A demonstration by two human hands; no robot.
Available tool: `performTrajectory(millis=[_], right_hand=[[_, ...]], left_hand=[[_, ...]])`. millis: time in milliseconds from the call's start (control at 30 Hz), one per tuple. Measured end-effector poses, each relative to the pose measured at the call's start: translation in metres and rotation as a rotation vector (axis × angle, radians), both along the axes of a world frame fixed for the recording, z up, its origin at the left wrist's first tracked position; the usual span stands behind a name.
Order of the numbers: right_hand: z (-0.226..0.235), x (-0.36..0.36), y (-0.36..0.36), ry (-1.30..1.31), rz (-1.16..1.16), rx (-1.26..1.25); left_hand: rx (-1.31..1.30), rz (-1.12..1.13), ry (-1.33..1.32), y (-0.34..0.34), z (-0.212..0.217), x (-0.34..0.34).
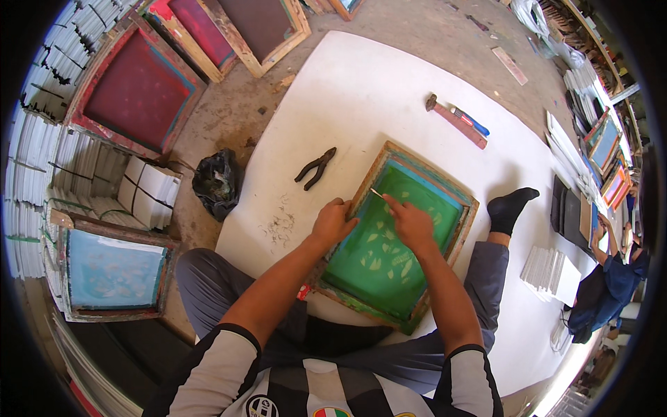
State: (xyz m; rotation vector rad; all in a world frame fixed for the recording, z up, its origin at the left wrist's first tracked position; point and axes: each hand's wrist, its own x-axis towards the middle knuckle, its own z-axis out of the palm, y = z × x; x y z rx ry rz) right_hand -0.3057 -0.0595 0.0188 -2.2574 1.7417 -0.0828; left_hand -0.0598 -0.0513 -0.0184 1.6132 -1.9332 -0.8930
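Note:
A screen printing frame (464, 198) with green mesh and a worn wooden border lies tilted across my lap and the white board. At its left rail, my left hand (333, 222) is closed on the wood, thumb over the edge. Above the mesh, near the upper left corner, my right hand (411, 224) pinches a thin, pale-tipped tool (376, 192); its exact kind is too small to tell. Pale leaf-like shapes show on the mesh below that hand. Black-handled pliers (316, 169) rest to the left of the frame, beside small scattered bits (279, 224) that look like pulled staples.
A hammer (455, 119) and a blue-handled tool (471, 121) lie on the white board (354, 76). Leftward stand a black bag (217, 182), a blue screen (114, 271) and a red screen (135, 90). A stack of sheets (549, 273) and another person (608, 285) are at right.

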Motion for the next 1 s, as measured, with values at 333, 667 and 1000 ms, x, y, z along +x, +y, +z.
performTrajectory(millis=[333, 667, 1000], right_hand=[[0.027, 0.016, -0.006, 0.09, 0.004, 0.119], [0.055, 0.03, -0.027, 0.192, 0.178, 0.248], [0.022, 0.03, -0.023, -0.025, 0.015, 0.303]], left_hand=[[0.007, 0.007, 0.028, 0.001, -0.001, 0.0], [0.02, 0.008, 0.015, 0.001, 0.002, -0.002], [0.004, -0.008, -0.048, -0.006, -0.003, -0.006]])
